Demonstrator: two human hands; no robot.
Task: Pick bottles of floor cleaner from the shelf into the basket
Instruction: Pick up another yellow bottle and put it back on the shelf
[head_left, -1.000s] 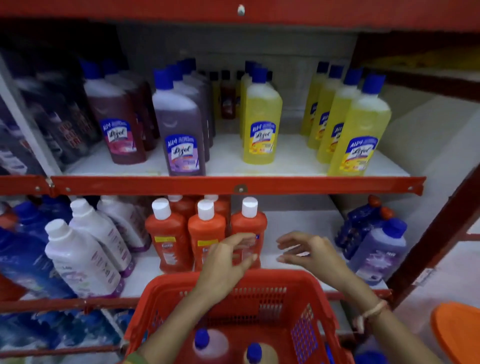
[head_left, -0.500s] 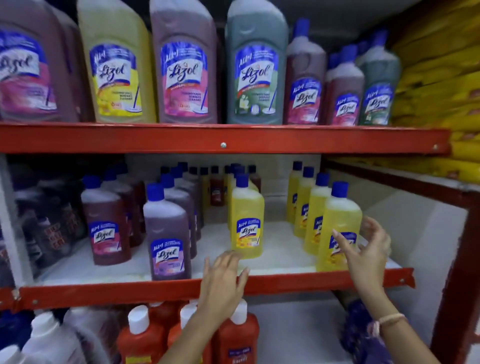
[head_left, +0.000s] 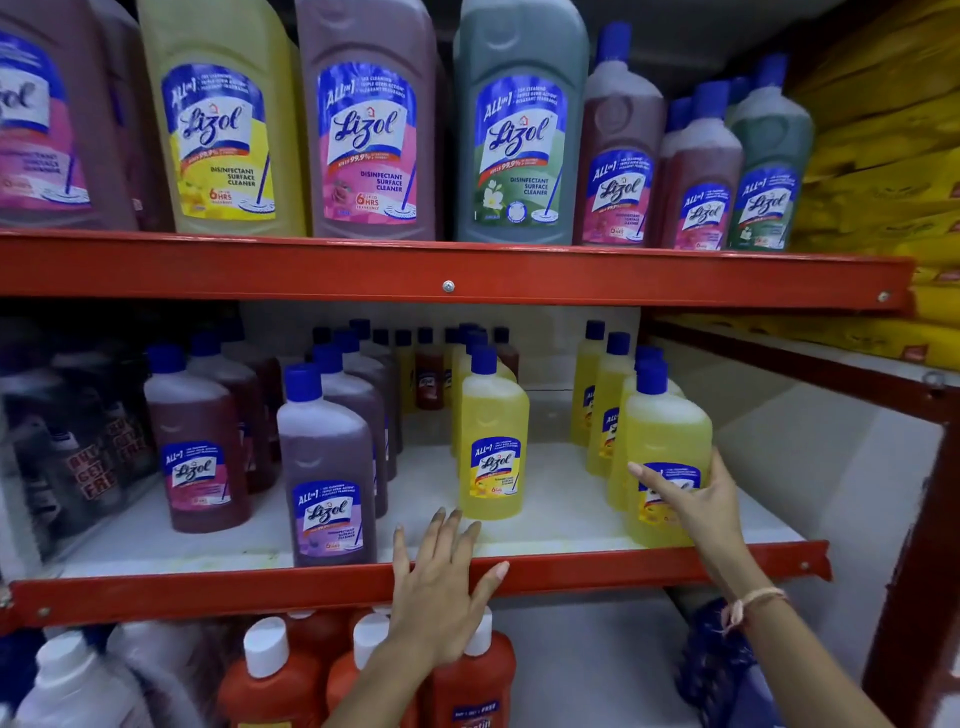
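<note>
Floor cleaner bottles with blue caps stand in rows on the middle shelf (head_left: 208, 590). My right hand (head_left: 696, 506) is closed around the front yellow bottle (head_left: 665, 426) at the right end, thumb across its label, fingers on its right side. The bottle stands upright on the shelf. My left hand (head_left: 441, 587) is open with fingers spread over the shelf's red front edge, fingertips just short of the middle yellow bottle (head_left: 493, 415). A purple bottle (head_left: 324, 457) and a red-brown bottle (head_left: 195, 431) stand to the left. The basket is out of view.
Large cleaner jugs (head_left: 519, 130) fill the shelf above. Orange bottles with white caps (head_left: 270, 686) stand on the shelf below, under my left arm. Yellow packs (head_left: 883, 156) are stacked at the right, and a red upright post (head_left: 914, 571) bounds the shelf there.
The view rose from the basket and lower shelf to the middle shelf. My right hand reached forward and closed on the front yellow bottle; my left hand lifted to the shelf edge.
</note>
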